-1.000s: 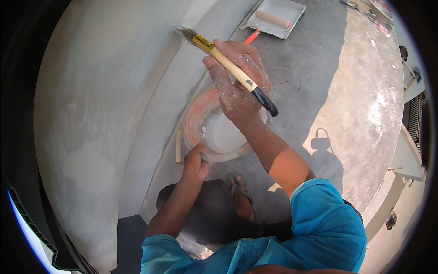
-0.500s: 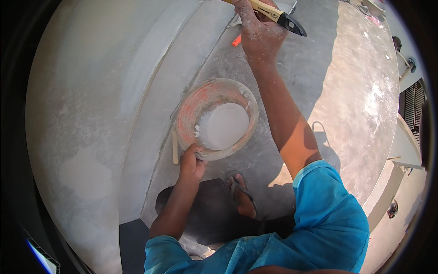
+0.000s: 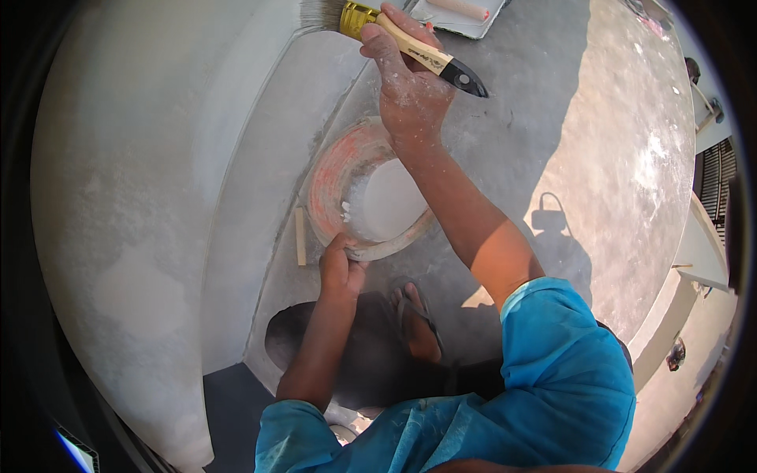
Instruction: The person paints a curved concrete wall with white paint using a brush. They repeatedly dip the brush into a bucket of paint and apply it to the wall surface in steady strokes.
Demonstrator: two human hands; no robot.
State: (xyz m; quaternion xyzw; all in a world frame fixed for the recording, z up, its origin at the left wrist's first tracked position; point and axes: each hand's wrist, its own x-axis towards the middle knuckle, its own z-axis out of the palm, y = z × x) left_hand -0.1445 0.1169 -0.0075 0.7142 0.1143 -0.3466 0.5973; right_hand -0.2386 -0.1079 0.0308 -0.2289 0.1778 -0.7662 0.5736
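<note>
My right hand (image 3: 410, 87) is closed around the pale wooden handle of a paintbrush (image 3: 422, 49). The brush has a yellow ferrule and a black handle end, and its grey bristles touch the top ledge of the low skirting along the wall. My left hand (image 3: 341, 268) grips the near rim of a round bucket (image 3: 331, 177) with reddish, smeared inner walls. White liquid (image 3: 388, 201) fills the bottom of the bucket. My right forearm hides the bucket's right side.
A paint tray (image 3: 453, 24) with a roller (image 3: 461, 8) lies at the top. A wooden strip (image 3: 300, 236) is beside the bucket, next to the skirting (image 3: 260, 181). The grey wall (image 3: 142, 197) rises on the left. Sunlight falls on the floor (image 3: 623, 181) at right.
My right hand has moved left and down with the paintbrush, bringing the bristles into view at the ledge. More of the paint tray shows. My left hand still holds the bucket.
</note>
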